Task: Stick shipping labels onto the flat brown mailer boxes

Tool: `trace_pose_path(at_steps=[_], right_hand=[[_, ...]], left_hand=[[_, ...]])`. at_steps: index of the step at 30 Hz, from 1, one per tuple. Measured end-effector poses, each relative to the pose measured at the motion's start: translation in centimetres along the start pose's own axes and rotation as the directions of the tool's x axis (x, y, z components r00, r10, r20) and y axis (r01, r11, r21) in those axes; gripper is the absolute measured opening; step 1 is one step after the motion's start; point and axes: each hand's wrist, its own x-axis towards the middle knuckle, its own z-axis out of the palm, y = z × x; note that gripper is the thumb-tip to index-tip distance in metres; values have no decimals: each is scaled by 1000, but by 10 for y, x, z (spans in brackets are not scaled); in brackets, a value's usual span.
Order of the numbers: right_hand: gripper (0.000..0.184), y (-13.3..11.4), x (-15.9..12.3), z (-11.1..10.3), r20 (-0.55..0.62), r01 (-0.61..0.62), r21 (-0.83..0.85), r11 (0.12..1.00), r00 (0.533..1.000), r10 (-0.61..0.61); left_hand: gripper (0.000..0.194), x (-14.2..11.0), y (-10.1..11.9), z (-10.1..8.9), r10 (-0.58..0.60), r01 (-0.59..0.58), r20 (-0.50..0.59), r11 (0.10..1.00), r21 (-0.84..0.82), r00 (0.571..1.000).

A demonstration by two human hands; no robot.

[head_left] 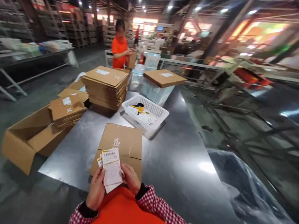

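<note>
Between my two hands is a small stack of white shipping labels with barcodes and yellow marks at the top. My left hand grips the left edge of the labels, fingers closed. On the right edge, my right hand is closed on the same stack. Under the labels lies a flat folded cardboard box with white print, on the metal table. Just beyond it sits a white plastic basket holding a yellow-and-black tape roll and papers.
A tall stack of flat cardboard stands at the back left. Left of the table, an open carton holds more flat boxes. A flat box rests on clear bins. A person in orange stands beyond. Plastic sheeting hangs at right.
</note>
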Motion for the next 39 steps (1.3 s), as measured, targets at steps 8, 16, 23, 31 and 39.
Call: trace_pose_path(at_steps=[8, 16, 23, 31, 39], right_hand=[[37, 0, 26, 18, 30, 32, 28, 999, 999, -33], [39, 1, 34, 38, -11, 38, 48, 998, 999, -37], [36, 6, 39, 58, 53, 203, -232, 951, 979, -196], [21, 6, 41, 45, 218, 542, -733, 410, 759, -613], [16, 0, 43, 18, 211, 479, -749, 457, 827, -521]], left_hand=[[59, 13, 43, -75, 430, -346, -176, 862, 370, 885], [114, 75, 120, -138, 500, -255, -204, 701, 666, 842], [53, 42, 83, -63, 175, -313, 283, 756, 575, 943], [54, 46, 57, -61, 184, -307, 258, 739, 600, 948], [59, 77, 20, -57, 198, -292, 219, 754, 588, 955]])
